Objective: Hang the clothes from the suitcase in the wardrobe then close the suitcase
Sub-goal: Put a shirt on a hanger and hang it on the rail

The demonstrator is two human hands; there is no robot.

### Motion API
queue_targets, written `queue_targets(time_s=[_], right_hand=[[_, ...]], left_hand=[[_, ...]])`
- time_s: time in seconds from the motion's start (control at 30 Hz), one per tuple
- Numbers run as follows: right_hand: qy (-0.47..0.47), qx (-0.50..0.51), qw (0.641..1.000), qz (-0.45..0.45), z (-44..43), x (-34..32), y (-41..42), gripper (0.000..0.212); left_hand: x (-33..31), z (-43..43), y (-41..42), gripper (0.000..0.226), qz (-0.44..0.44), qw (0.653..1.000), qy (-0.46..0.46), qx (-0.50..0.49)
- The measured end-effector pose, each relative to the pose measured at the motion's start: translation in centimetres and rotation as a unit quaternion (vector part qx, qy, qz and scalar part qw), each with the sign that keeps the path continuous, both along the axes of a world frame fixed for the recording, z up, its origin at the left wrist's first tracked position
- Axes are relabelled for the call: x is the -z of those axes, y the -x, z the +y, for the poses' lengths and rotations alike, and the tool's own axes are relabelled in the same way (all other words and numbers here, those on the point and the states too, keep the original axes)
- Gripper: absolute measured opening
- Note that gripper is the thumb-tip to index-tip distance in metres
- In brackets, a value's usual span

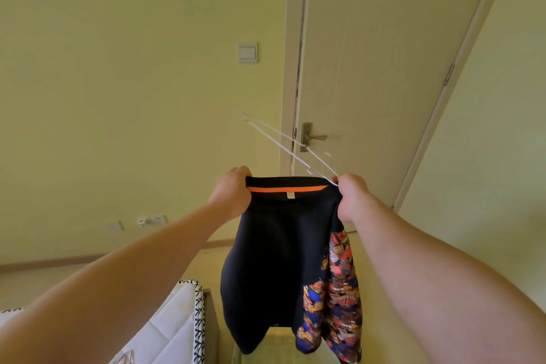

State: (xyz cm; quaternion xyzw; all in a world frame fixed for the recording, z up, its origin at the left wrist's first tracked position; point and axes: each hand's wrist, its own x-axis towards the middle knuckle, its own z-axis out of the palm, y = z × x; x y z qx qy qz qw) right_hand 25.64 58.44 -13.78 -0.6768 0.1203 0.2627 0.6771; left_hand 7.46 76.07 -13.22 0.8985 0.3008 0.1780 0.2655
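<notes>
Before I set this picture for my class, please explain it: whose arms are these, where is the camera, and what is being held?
There is no machine here. One camera worn on a person's head looks forward and down, so the arms are that person's own. The left hand and right hand grip the top edge of a black garment, which has an orange band there and a patterned part on one side. The right hand also holds a thin white hanger. Behind are a door and a light switch. A white mattress shows at lower left.
</notes>
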Motion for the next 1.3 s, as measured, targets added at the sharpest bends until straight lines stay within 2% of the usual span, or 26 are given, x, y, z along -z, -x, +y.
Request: queue_targets(time_s=[0.1, 0.2, 0.33, 0.4, 0.5, 0.6, 0.73, 0.8, 1.0, 1.1, 1.13, 1.2, 1.23, 1.27, 1.3], right_hand=[[-0.065, -0.006, 0.998, -0.003, -0.1, -0.2, 0.3, 0.018], [-0.142, -0.045, 0.989, -0.008, 0.2, -0.3, 0.5, 0.014], [-0.126, -0.112, 0.984, -0.055, 0.6, -0.1, 0.8, 0.015], [-0.113, -0.149, 0.979, -0.08, 0.9, -0.1, 1.1, 0.03], [-0.103, -0.189, 0.97, -0.111, 1.0, -0.1, 1.3, 0.046], [-0.096, -0.203, 0.966, -0.125, 1.0, -0.6, 1.9, 0.056], [-0.098, -0.254, 0.952, -0.136, 1.2, -1.0, 2.9, 0.039], [-0.085, -0.273, 0.947, -0.148, 1.4, -1.1, 3.2, 0.038], [-0.012, -0.304, 0.922, -0.24, 1.8, -1.2, 4.2, 0.042], [0.028, -0.292, 0.915, -0.277, 2.0, -1.2, 4.5, 0.04], [0.036, -0.29, 0.914, -0.282, 2.0, -1.2, 4.6, 0.039], [0.042, -0.303, 0.909, -0.284, 2.1, -1.1, 4.9, 0.039], [0.041, -0.316, 0.905, -0.283, 2.1, -0.9, 5.0, 0.039], [0.038, -0.329, 0.901, -0.281, 2.1, -0.8, 5.2, 0.04], [0.034, -0.343, 0.896, -0.28, 2.0, -0.7, 5.3, 0.042]], left_hand=[[0.0, 0.6, -0.5, 0.042, 0.025, 0.985, 0.164, -0.053], [0.5, 1.7, -0.7, 0.05, -0.02, 0.97, 0.235, -0.053], [-0.3, 2.4, -1.1, 0.049, 0.001, 0.982, 0.186, -0.042], [-0.7, 2.7, -1.2, 0.048, 0.004, 0.985, 0.165, -0.043], [-0.5, 3.4, -0.9, 0.034, 0.001, 0.987, 0.161, -0.015], [-0.1, 3.8, -0.4, 0.025, 0.051, 0.99, 0.122, 0.041], [0.3, 3.6, -0.4, 0.051, 0.123, 0.989, 0.064, 0.048], [0.2, 3.4, -0.7, 0.055, 0.114, 0.992, 0.052, 0.017], [-1.2, 2.1, -2.2, 0.049, 0.04, 0.98, 0.195, -0.003], [-1.9, 1.7, -2.6, 0.018, -0.005, 0.962, 0.274, 0.005], [-1.9, 1.7, -2.8, 0.024, -0.015, 0.96, 0.279, 0.008], [-1.7, 1.7, -3.2, 0.073, -0.018, 0.96, 0.278, -0.005], [-1.6, 1.7, -3.4, 0.086, -0.024, 0.961, 0.275, -0.019], [-1.3, 1.8, -3.7, 0.088, -0.032, 0.961, 0.274, -0.028], [-1.1, 1.9, -3.8, 0.081, -0.038, 0.961, 0.272, -0.037]])
